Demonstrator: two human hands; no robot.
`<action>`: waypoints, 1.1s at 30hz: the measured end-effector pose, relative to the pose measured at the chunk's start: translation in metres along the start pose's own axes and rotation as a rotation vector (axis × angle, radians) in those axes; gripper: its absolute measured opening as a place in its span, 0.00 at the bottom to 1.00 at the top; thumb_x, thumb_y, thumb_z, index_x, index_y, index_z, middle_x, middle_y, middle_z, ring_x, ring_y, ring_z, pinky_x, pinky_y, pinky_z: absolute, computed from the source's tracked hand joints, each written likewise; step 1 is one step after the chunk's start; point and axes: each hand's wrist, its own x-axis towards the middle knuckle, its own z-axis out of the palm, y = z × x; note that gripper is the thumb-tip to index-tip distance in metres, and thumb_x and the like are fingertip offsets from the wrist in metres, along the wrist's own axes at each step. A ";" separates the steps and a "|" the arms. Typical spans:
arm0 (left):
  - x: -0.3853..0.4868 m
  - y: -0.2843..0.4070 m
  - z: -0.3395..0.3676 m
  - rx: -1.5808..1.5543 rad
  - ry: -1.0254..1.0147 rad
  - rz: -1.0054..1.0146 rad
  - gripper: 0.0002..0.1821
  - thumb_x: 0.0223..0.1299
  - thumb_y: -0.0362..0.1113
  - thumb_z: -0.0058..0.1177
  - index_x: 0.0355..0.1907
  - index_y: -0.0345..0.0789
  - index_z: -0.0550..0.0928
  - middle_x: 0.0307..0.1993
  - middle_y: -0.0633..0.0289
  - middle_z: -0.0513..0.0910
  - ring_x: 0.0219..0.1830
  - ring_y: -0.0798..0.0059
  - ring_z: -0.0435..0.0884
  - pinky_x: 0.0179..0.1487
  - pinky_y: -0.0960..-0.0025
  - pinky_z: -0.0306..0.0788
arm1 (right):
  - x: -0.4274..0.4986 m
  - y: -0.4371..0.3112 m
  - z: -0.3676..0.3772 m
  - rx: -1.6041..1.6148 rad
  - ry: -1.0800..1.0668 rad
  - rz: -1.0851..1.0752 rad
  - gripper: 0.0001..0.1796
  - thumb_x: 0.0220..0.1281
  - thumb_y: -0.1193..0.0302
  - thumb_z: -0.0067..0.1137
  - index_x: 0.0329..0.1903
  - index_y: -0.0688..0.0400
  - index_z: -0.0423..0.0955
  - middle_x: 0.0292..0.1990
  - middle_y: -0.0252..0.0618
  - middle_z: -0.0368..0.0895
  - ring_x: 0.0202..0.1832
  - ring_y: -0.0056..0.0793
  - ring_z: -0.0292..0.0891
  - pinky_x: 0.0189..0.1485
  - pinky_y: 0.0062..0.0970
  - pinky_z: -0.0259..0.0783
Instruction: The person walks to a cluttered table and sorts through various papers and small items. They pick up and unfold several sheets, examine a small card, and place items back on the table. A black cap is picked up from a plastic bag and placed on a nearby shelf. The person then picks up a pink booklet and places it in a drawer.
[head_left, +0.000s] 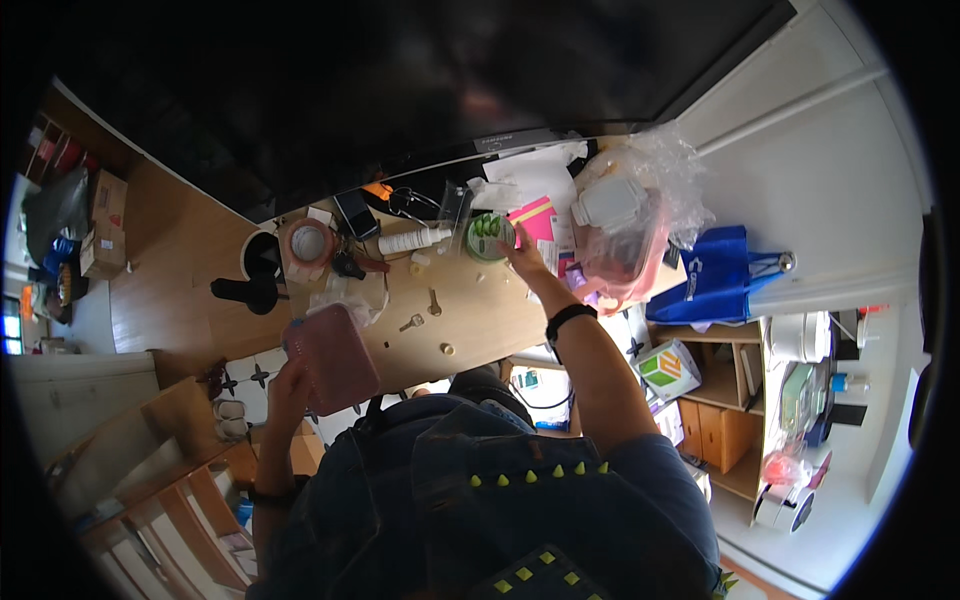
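A pink translucent plastic case is held up in my left hand, over the near left corner of the wooden table. My right hand has its fingers on the right edge of a round green-and-white tub with an aloe picture on its lid. Just left of the tub lies a white spray bottle. Two metal keys and a small round cap lie on the tabletop. A pink plastic basket stands to the right of my right hand.
Rolls of tape and a black phone lie at the table's left. Behind the table stands a large black television. A pink paper lies behind my right hand. A blue bag hangs at right, near wooden shelves.
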 end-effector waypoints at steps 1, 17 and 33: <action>-0.004 -0.002 0.001 -0.003 0.026 0.020 0.14 0.58 0.28 0.47 0.48 0.29 0.75 0.26 0.63 0.78 0.25 0.82 0.74 0.28 0.76 0.69 | 0.011 -0.002 0.003 0.093 -0.097 0.151 0.39 0.51 0.54 0.60 0.63 0.57 0.59 0.59 0.51 0.62 0.61 0.44 0.62 0.60 0.34 0.61; -0.021 0.021 0.052 -0.109 0.158 -0.060 0.15 0.59 0.24 0.43 0.49 0.31 0.74 0.18 0.66 0.73 0.20 0.85 0.71 0.24 0.79 0.65 | 0.088 -0.015 0.021 0.077 -0.569 -0.136 0.22 0.52 0.65 0.54 0.52 0.55 0.72 0.40 0.45 0.80 0.44 0.36 0.76 0.47 0.33 0.71; -0.052 0.031 0.065 -0.042 0.282 -0.131 0.13 0.59 0.25 0.44 0.47 0.34 0.75 0.17 0.66 0.73 0.19 0.84 0.72 0.24 0.79 0.66 | 0.122 -0.072 -0.023 -1.383 -0.392 -0.497 0.12 0.59 0.67 0.44 0.45 0.43 0.73 0.37 0.33 0.82 0.39 0.31 0.80 0.37 0.35 0.72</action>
